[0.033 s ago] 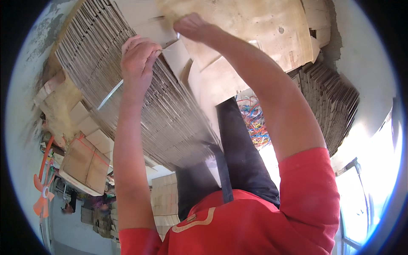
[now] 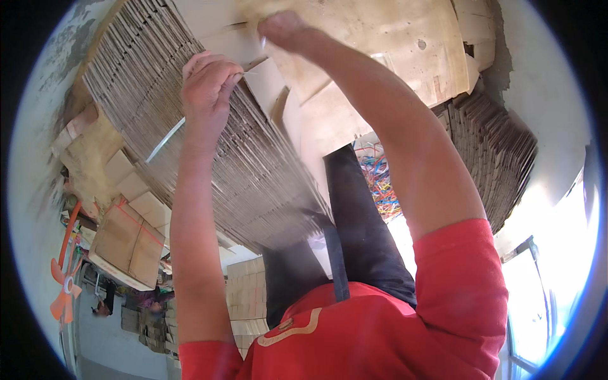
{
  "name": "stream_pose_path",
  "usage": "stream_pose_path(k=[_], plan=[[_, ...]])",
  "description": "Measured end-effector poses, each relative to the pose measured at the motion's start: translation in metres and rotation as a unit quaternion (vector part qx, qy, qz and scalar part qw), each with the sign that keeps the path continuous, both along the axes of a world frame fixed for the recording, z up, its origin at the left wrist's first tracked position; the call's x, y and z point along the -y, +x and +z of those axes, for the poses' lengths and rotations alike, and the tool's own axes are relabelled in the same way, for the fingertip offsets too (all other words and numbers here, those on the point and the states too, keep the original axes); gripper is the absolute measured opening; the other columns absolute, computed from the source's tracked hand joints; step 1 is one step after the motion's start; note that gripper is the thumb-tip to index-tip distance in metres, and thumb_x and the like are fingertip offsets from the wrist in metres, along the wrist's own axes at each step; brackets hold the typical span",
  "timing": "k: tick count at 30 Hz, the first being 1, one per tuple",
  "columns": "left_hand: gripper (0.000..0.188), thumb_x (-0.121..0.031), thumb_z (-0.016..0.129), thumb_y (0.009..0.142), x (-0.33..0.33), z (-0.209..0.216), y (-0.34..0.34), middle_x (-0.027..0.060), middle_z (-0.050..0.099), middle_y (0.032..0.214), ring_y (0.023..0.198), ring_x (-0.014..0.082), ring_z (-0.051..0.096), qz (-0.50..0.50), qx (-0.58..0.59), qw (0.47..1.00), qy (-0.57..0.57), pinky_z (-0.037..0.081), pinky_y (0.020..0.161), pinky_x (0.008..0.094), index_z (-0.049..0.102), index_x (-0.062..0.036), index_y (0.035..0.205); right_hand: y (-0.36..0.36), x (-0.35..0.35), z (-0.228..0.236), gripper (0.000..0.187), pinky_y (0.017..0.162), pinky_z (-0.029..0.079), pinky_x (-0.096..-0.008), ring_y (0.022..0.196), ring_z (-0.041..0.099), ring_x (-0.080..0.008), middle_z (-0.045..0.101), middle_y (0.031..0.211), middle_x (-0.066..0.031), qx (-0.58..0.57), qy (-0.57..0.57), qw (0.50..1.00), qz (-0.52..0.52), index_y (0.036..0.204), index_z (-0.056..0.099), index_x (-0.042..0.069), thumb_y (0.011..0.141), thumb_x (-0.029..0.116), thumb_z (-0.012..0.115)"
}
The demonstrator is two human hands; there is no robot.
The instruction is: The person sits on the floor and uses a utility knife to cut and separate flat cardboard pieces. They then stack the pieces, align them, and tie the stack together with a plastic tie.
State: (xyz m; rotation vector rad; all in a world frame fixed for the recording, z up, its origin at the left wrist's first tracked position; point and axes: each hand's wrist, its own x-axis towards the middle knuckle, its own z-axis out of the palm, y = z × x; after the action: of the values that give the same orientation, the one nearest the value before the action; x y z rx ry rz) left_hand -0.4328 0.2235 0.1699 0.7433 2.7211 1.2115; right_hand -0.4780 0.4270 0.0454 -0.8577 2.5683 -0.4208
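My left hand (image 2: 206, 87) is closed in a pinch above a long stack of flat cardboard sheets (image 2: 142, 69), whose edges face up. A thin pale end sticks out past its thumb and fingertip. Across the stack's edges a narrow white strap (image 2: 166, 140) runs up to my left wrist, which hides part of it; the pale end looks like the same strap. Farther off and to the right, my right hand (image 2: 283, 30) is a closed, slightly blurred fist over brown cardboard. A small whitish bit shows under it, too unclear to name.
Large brown cardboard (image 2: 380, 38) spreads beyond my hands. Another stack of cardboard sheets (image 2: 487, 152) stands at the right. Tangled coloured strips (image 2: 377, 177) lie by my leg. A tied cardboard bundle (image 2: 126, 244) and an orange fan (image 2: 66, 285) are at the left.
My right hand has shifted slightly farther away from me. My left hand stays nearly in place on the stack.
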Motion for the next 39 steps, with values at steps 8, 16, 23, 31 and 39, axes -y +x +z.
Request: stream_pose_path(k=[8, 16, 23, 31, 39], plan=[[0.003, -0.007, 0.065, 0.083, -0.001, -0.005, 0.001, 0.0038, 0.064, 0.082, 0.09, 0.0203, 0.062, 0.006, 0.014, 1.0, 0.003, 0.041, 0.101, 0.0407, 0.065, -0.0069, 0.086, 0.036, -0.027, -0.011, 0.013, 0.073, 0.054, -0.0449, 0.086, 0.066, -0.0343, 0.068, 0.091, -0.0147, -0.091, -0.02, 0.995, -0.033, 0.089, 0.067, 0.008, 0.082, 0.007, 0.056], [0.004, -0.005, 0.064, 0.081, -0.004, -0.004, -0.002, 0.0028, 0.064, 0.083, 0.089, 0.0203, 0.062, -0.01, -0.024, 1.0, -0.005, 0.04, 0.098, 0.0389, 0.062, -0.0071, 0.084, -0.01, -0.025, 0.086, 0.01, 0.053, 0.05, -0.036, 0.06, 0.055, -0.0192, 0.058, 0.069, -0.0077, 0.408, -0.128, 0.871, -0.241, 0.079, 0.063, 0.003, 0.082, 0.012, 0.06], [0.005, -0.005, 0.064, 0.079, -0.005, -0.007, -0.002, 0.0053, 0.065, 0.083, 0.087, 0.0226, 0.061, -0.004, -0.066, 0.998, -0.001, 0.041, 0.092, 0.0379, 0.06, -0.0064, 0.08, -0.009, -0.006, 0.175, 0.02, 0.035, 0.034, -0.0244, 0.042, 0.039, -0.0069, 0.042, 0.052, 0.0017, 0.503, -0.3, 0.792, -0.172, 0.067, 0.059, 0.001, 0.082, 0.014, 0.058], [0.019, -0.009, 0.068, 0.08, 0.003, -0.011, -0.003, 0.0063, 0.066, 0.088, 0.095, 0.0267, 0.061, 0.016, 0.074, 0.993, 0.087, 0.043, 0.091, 0.0375, 0.064, -0.0084, 0.098, -0.009, 0.018, 0.225, 0.022, 0.037, 0.04, -0.0219, 0.041, 0.046, -0.0074, 0.048, 0.05, -0.0009, 0.458, -0.381, 0.778, -0.198, 0.065, 0.061, -0.001, 0.081, 0.013, 0.062], [0.008, -0.006, 0.066, 0.086, 0.012, 0.013, -0.005, 0.002, 0.068, 0.086, 0.082, 0.0113, 0.059, 0.045, 0.211, 0.952, 0.219, 0.044, 0.091, 0.0291, 0.068, 0.0012, 0.084, -0.045, 0.028, 0.223, 0.026, 0.041, 0.046, -0.021, 0.046, 0.057, -0.0114, 0.066, 0.071, -0.0108, 0.352, -0.744, 0.526, -0.215, 0.091, 0.066, -0.003, 0.094, 0.018, 0.053]])
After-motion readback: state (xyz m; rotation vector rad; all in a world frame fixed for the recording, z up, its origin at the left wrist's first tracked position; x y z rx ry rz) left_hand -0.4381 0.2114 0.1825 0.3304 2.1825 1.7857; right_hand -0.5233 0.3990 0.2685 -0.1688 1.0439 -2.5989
